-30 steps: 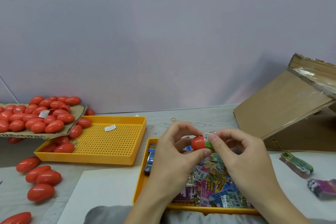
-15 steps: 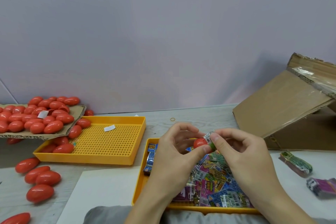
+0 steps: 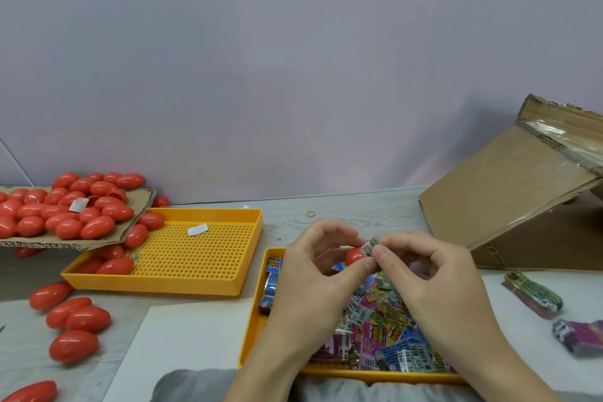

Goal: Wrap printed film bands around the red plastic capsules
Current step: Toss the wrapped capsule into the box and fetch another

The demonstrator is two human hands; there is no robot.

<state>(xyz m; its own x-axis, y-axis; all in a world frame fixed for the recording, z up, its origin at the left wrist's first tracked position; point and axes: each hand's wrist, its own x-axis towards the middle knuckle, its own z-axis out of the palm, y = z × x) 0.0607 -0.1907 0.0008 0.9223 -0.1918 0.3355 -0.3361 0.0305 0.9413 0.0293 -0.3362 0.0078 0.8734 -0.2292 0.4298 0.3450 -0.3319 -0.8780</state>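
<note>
I hold a red plastic capsule (image 3: 354, 255) above the near yellow tray (image 3: 254, 320), which is filled with loose printed film bands (image 3: 385, 330). My left hand (image 3: 313, 274) grips the capsule between thumb and curled fingers, so only its rounded end shows. My right hand (image 3: 434, 277) pinches a small printed film band (image 3: 371, 246) between thumb and forefinger, right at that exposed end. The capsule looks light, hard and glossy, so I judge it slippery; holding it around its middle seems the safest way to keep it steady. The band looks thin, soft and easily creased, best taken by its edges so that it stays open. To my left a second, perforated yellow tray (image 3: 195, 258) holds a few bare capsules, and many more lie heaped on a cardboard sheet (image 3: 137, 206). Bundled bands (image 3: 535, 294) rest on the table to my right.
</note>
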